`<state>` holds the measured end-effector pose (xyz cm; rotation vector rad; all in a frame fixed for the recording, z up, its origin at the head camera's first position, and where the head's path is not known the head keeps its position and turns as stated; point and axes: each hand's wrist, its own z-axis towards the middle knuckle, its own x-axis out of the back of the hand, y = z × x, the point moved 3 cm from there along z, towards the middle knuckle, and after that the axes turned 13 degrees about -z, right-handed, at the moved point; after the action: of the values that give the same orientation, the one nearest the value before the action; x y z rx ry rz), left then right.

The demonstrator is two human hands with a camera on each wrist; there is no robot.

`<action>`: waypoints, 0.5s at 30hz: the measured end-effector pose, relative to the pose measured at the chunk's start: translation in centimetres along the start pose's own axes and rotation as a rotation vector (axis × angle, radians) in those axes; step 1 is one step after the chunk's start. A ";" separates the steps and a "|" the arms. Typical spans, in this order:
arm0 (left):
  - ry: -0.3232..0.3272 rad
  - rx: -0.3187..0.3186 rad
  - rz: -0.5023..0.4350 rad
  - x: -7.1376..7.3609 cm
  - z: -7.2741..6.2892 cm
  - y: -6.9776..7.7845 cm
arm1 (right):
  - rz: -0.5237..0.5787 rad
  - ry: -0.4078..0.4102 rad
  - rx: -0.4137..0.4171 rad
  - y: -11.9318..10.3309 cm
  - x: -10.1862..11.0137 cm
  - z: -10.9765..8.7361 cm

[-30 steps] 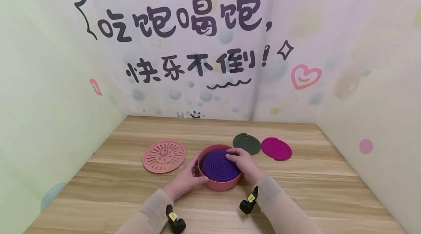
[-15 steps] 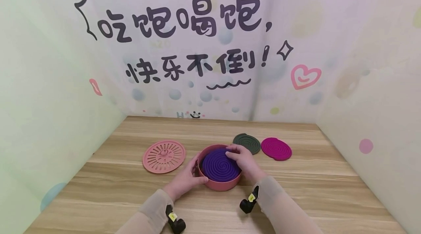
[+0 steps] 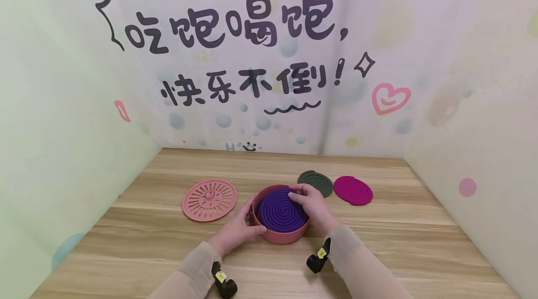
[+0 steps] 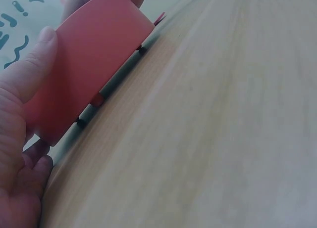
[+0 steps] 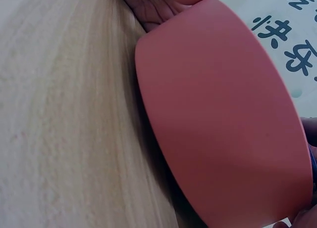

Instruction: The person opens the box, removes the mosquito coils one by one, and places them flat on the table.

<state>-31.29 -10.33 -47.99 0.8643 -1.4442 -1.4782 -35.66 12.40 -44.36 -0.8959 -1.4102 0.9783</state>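
Note:
A purple mosquito coil (image 3: 282,212) sits tilted inside a round pink box (image 3: 280,237) near the middle of the table. My left hand (image 3: 238,230) grips the box's left side, thumb at the front and fingers farther back. At the coil's upper right edge my right hand (image 3: 313,206) pinches it, with the thumb on top and the other fingers partly hidden behind the rim. In the left wrist view the box (image 4: 94,55) shows small feet under it, and the thumb (image 4: 42,60) presses its wall. The right wrist view is mostly filled by the box wall (image 5: 218,109).
A pink slotted lid (image 3: 197,205) with a small knob lies left of the box. Behind and to the right are a dark green mosquito coil (image 3: 316,183) and a magenta one (image 3: 354,190), flat on the wooden table (image 3: 403,243). Fabric walls stand at the back and sides.
Almost nothing moves. The right fingers shift very slightly at the coil's edge, while the left hand and the box keep their places.

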 end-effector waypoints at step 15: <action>0.002 -0.007 -0.007 0.0 0.0 0.1 | -0.106 0.033 0.047 -1.0 0.5 -0.3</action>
<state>-31.31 -10.34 -47.86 0.8667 -1.4354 -1.4863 -35.39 12.58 -43.26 -0.7911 -1.3873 0.9091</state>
